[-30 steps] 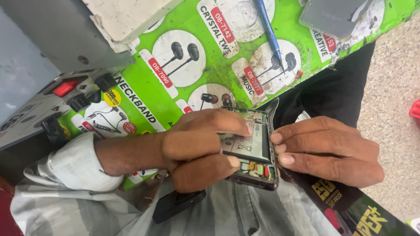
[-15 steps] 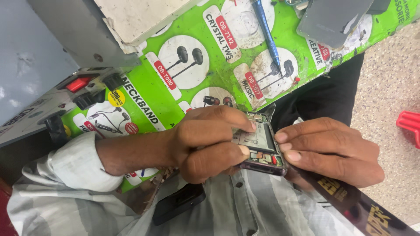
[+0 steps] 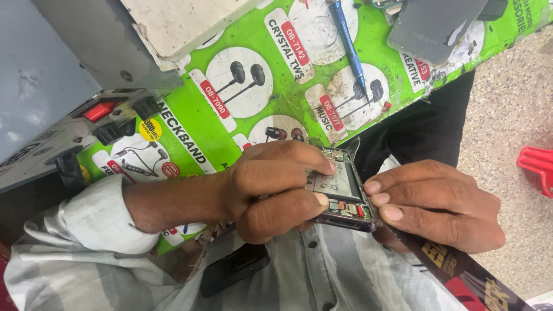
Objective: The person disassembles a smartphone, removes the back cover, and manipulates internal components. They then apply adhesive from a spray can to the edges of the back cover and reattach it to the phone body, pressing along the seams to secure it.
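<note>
An opened phone [image 3: 341, 185] with its back off shows a grey battery and circuit boards. It lies over my lap, just below the edge of the green mat. My left hand [image 3: 271, 184], coming out of a white sleeve, grips it from the left, with index fingertip and thumb pressed on the exposed inside. My right hand [image 3: 443, 201] holds the phone's right edge with its fingertips. The phone's lower left part is hidden under my left fingers.
A green mat [image 3: 190, 124] printed with earphone pictures carries a blue screwdriver [image 3: 348, 46] and a grey phone back cover [image 3: 432, 26]. A grey box with a red switch and black knobs [image 3: 98, 124] sits at left. A black object [image 3: 233, 268] lies on my lap. Something red [image 3: 536, 167] is on the floor at right.
The view has shifted a little, so more of the floor and the red thing at right show. Both hands keep the same hold on the phone; my left fingers shifted slightly.
</note>
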